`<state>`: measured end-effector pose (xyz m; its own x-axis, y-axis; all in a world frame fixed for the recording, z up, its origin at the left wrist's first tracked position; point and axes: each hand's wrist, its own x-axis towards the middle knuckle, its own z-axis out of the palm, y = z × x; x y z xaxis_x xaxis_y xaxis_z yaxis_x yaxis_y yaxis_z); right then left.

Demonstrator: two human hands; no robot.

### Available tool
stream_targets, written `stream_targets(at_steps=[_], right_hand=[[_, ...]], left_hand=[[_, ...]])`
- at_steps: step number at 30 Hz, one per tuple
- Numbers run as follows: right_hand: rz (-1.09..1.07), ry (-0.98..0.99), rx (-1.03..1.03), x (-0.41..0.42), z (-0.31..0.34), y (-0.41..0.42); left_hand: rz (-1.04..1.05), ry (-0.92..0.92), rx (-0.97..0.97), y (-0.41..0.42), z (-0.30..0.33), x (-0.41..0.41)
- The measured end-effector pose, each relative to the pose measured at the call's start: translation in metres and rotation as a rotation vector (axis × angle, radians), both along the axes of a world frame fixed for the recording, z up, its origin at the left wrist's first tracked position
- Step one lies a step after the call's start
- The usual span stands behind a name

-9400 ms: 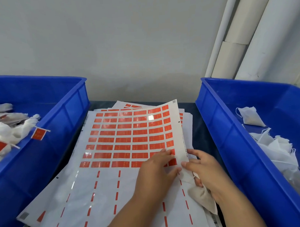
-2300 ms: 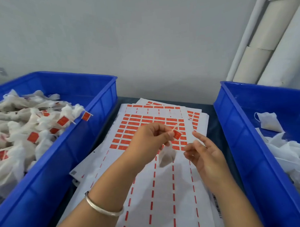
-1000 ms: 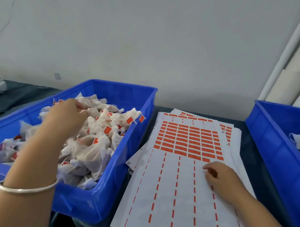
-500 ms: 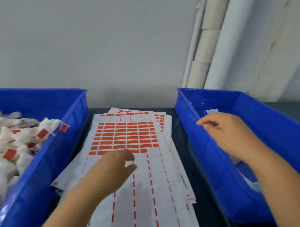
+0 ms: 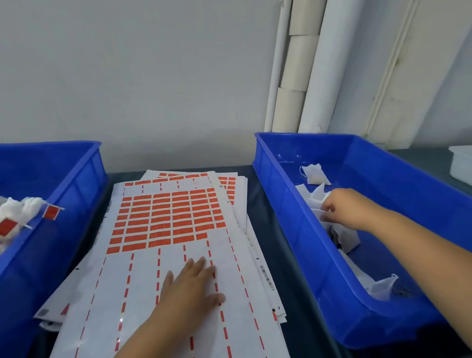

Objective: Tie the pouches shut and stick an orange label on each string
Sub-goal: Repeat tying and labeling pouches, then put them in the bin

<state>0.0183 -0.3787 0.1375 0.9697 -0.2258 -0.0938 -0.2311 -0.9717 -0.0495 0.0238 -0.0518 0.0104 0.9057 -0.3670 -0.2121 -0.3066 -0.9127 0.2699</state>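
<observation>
Fingers of our right hand [image 5: 340,210] now pinch a white fabric pouch [image 5: 317,200] inside the blue plastic crate [image 5: 306,219], having just reached in; beside the crate, our left hand [image 5: 191,286] has dropped flat onto the white sheet of orange labels [image 5: 166,221], so another tie-and-label round starts.

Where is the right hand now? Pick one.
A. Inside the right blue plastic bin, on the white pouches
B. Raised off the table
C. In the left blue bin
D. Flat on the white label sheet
A: the right hand reaches into the right blue plastic bin, its fingers curled round a white fabric pouch.
</observation>
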Motion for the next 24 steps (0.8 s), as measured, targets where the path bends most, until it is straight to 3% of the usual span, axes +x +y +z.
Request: stream_targets(at_steps=[9,13,19,24], right_hand=[[0.009,-0.361,0.250,-0.007,0.065,0.015],[0.042,-0.462,0.367,-0.009,0.091,0.056],[-0.065,-0.342,0.661,0.011,0.088,0.130],[-0.146,-0.166,0.827,0.028,0.053,0.190]], left_hand=[[0.006,-0.070,-0.067,0.001,0.009,-0.003],[0.067,-0.088,-0.361,0.002,0.035,-0.004],[0.137,-0.234,-0.734,0.008,0.076,0.000],[0.195,-0.193,-0.985,0.010,0.085,0.003]])
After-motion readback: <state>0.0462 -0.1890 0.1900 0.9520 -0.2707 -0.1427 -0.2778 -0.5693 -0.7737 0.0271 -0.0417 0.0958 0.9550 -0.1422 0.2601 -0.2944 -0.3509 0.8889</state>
